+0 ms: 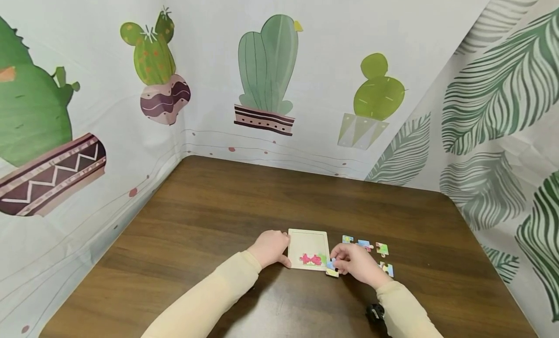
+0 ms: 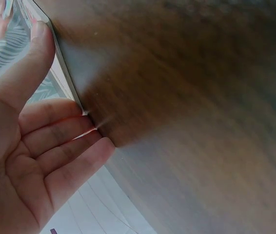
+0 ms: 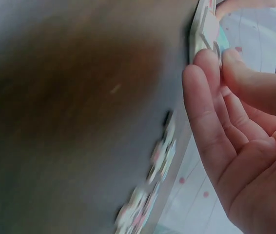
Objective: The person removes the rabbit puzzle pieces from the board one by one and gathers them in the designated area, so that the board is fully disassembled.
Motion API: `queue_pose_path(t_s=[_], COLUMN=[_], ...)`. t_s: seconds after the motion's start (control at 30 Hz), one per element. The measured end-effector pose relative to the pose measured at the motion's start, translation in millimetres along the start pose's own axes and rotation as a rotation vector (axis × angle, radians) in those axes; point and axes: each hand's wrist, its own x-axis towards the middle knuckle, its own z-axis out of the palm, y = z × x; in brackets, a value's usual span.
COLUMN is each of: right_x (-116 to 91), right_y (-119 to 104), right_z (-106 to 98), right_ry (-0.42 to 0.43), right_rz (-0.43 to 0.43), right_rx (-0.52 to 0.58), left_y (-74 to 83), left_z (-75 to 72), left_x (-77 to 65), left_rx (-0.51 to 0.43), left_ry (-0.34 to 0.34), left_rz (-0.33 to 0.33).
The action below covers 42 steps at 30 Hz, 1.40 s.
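A pale wooden puzzle tray (image 1: 307, 230) lies on the table, with joined pink and green puzzle pieces (image 1: 311, 259) along its near side. My left hand (image 1: 270, 249) rests against the tray's left side. In the left wrist view its fairly straight fingers (image 2: 60, 131) and thumb touch the tray's edge. Between thumb and forefinger, my right hand (image 1: 360, 263) pinches a blue and yellow puzzle piece (image 1: 332, 271) at the tray's near right corner. This piece overlaps the rim in the head view, and the fingers partly cover it.
Several loose puzzle pieces (image 1: 382, 249) lie on the brown wooden table (image 1: 244, 197) right of the tray, some partly behind the right hand. A black object (image 1: 374, 313) shows by the right sleeve. Cloth printed with cacti and leaves (image 1: 209, 86) hangs around the table's far and side edges.
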Motion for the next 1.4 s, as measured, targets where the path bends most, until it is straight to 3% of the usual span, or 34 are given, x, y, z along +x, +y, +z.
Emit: queue_pose_path(t_s=[0.17,0.43,0.67,0.9,1.4], right_x=[-11,-29,-33,-34,-31], right_y=[10,23,29,29,28], right_z=[-8,-23,-26,-24,-23], right_ry=[-0.021,-0.115,-0.122,-0.078,-0.015], right_rz=[-0.006,0.032,0.017,0.015,-0.003], right_rx=[0.028,0.162,0.118,0.002,-0.114], left_y=[0.0,0.4,-0.4,0.4,0.9], left_z=[-0.2,0.4,0.4,2.3,2.1], left_x=[0.2,-0.6,-0.6,-0.2,-0.3], left_rx=[0.006,-0.003,-0.001,-0.005,0.003], left_ry=[-0.001,-0.008,-0.007,-0.004,-0.017], left_rz=[-0.003,-0.004,-0.005,-0.005,-0.01])
